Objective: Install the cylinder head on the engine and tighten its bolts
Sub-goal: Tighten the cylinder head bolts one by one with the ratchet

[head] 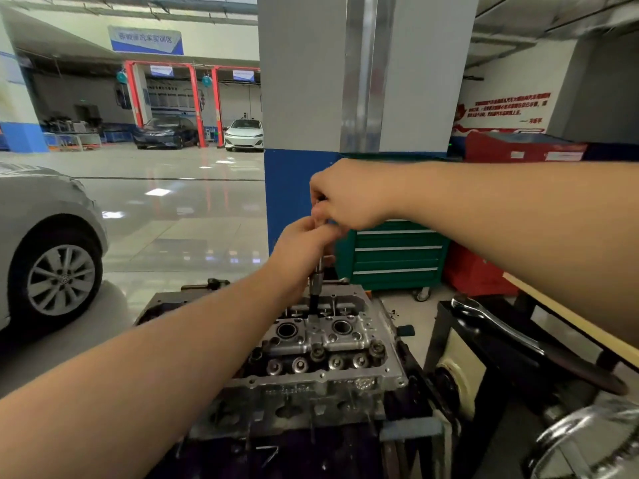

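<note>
Above the far end of the head, the two hands meet on one upright tool. The left hand has its fingers curled round the tool's shaft, gripping it just above the socket end. The right hand sits on top of it, touching the left, with its fingers closed round the upper end of the same tool; a bit of bright metal shows at its knuckles, but what kind of handle is there is hidden by the fist. Both forearms are bare and reach in from the near corners, the left from low left, the right from the right edge.

The tool stands nearly vertical, and its dark lower end goes down into the head between the two round bores at the far end. The head lies flat on the engine block, its long side running away from the camera, with valve springs and bolt heads showing in rows on its near half.

To the right, a long ratchet wrench lies slanting on a dark stand, well apart from the hands. A toothed flywheel shows at the lower right corner. Behind the hands stands a green tool cabinet against a grey and blue pillar. A silver car's front wheel fills the left edge, and a dark car and a white one are parked far back across the glossy floor.
</note>
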The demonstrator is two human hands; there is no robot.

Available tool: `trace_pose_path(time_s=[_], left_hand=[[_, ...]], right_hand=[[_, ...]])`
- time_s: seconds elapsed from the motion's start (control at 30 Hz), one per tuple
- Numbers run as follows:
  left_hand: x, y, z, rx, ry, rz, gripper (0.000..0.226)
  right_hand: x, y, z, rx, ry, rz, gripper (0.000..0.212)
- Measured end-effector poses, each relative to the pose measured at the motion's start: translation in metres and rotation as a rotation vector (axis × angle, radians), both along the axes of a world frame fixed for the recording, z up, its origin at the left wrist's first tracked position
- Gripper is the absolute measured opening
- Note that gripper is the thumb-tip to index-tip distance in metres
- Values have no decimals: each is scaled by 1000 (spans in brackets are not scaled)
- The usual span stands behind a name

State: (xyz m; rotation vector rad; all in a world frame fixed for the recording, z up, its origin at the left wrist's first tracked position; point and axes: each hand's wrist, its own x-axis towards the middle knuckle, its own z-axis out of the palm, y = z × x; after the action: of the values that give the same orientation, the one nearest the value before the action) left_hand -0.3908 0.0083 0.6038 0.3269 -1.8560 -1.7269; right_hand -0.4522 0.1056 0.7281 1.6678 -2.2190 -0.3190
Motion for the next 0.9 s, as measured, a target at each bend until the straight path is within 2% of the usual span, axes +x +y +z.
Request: trace_pose_path(time_s=[0.07,0.1,0.2,0.27,0.33,0.4,0.43,0.47,0.5,0.57,0.63,0.7,0.77,0.83,0.9], left_hand=[[0,9,-12,-4,88,234,44],[0,12,-15,-12,98,296,44],[-4,24,-13,-4,72,344,36],[-8,24,-8,9,62,364,27],[-7,13,1,-39,-20,216,26],[-5,-3,7,-2,-110,-160,37],[-3,-9,9,48,-134,-290,39],[-1,-12,10,49,-131,-331,37],[-3,-12,8,15,-110,-297,32],[-4,0,1,-148,-75,-4,15],[-5,15,-12,-92,-13,274,32],[-1,31,-20,-1,31,336,41],[-1,42,-19,-29,29,334,39],[-4,40,-11,-13,35,361,43],[-6,25,-5,14,11,270,33]], right_hand=[[6,-7,-8,16,134,-34,20],[10,-10,-11,-21,128,-40,20],[11,-15,-13,-240,-98,-95,54],[8,-11,-9,-232,-163,-40,54],[5,-1,-5,-166,-212,24,39],[2,8,-4,-156,-250,48,30],[1,10,-7,-165,-261,41,29],[0,10,-12,-172,-248,19,29],[0,7,-16,-188,-216,-17,29],[0,-4,-23,-253,-158,-108,37],[4,-13,-23,-316,-126,-177,48],[10,-18,-22,-354,-62,-197,56],[12,-19,-23,-367,-13,-193,61],[9,-13,-27,-433,-180,-142,65],[-5,4,-36,-620,-437,-81,64]])
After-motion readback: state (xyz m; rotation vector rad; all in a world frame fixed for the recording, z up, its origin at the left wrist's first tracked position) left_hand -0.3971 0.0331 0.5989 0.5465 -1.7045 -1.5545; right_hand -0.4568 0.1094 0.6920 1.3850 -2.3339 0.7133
